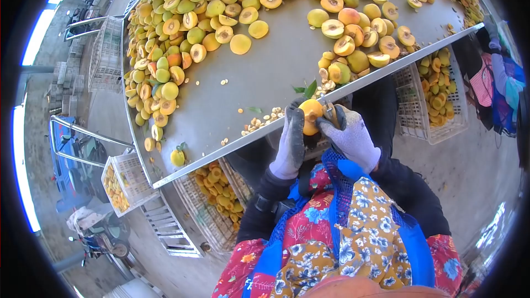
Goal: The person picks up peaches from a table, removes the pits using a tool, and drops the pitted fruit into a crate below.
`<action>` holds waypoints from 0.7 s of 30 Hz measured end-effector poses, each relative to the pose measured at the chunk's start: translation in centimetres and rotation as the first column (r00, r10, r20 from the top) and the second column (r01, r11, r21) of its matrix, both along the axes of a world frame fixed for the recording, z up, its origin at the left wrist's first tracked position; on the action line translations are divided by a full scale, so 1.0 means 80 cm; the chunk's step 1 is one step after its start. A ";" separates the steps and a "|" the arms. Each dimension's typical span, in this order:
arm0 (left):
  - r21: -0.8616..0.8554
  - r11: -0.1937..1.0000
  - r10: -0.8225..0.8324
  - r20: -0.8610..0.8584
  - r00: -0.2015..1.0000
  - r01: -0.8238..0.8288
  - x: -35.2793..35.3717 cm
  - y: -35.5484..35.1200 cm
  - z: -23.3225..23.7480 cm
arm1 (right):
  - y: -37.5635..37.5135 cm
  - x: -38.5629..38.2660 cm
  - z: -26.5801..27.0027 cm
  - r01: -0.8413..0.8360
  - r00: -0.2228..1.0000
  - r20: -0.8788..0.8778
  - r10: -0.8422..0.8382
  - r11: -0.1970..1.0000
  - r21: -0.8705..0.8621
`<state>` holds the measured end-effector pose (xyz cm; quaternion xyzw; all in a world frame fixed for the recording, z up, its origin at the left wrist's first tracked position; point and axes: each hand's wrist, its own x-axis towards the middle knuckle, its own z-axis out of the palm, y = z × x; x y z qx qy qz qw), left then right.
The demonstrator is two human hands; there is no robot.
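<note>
My left hand (291, 140), in a pale purple glove with a dark palm, grips an apricot half (311, 116) just over the table's near edge. My right hand (352, 137), gloved alike, is closed round a small pitting tool (330, 113) whose tip meets the fruit; fingers hide much of it. Beyond my hands, the metal table (237, 85) bears many apricots (199, 8), whole and halved. A nearer group of cut apricots (359, 38) lies beyond my right hand. Loose pits (264, 121) and a green leaf (311, 89) rest by the rim.
Below the table's near edge stands a crate of apricot halves (218, 187). Another crate (411, 105) is at the right, and a third (130, 179) at the left. A co-worker's gloved arm (497, 66) shows at far right. A parked motorbike (105, 232) stands at lower left.
</note>
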<state>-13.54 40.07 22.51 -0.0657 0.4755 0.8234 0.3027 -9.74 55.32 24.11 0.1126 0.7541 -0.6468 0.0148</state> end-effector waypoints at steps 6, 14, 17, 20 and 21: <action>-0.033 0.999 0.003 -0.114 0.994 -0.007 0.006 0.000 -0.002 | -0.012 0.005 -0.013 0.123 0.992 0.023 -0.121 0.968 -0.219; 0.170 0.983 0.050 0.084 0.995 -0.064 0.009 -0.022 -0.025 | 0.012 0.031 -0.003 -0.270 0.941 -0.012 0.337 0.774 0.573; -0.032 0.998 0.063 -0.008 0.998 -0.063 0.019 -0.016 -0.011 | 0.008 0.030 0.005 -0.338 0.899 0.022 0.438 0.660 0.671; -0.087 0.992 0.090 -0.028 0.996 -0.092 0.026 -0.013 -0.013 | 0.007 0.030 -0.003 -0.357 0.874 0.014 0.486 0.623 0.696; -0.075 0.993 0.093 -0.013 0.996 -0.093 0.027 -0.013 -0.015 | 0.006 0.031 -0.002 -0.350 0.877 0.013 0.481 0.620 0.702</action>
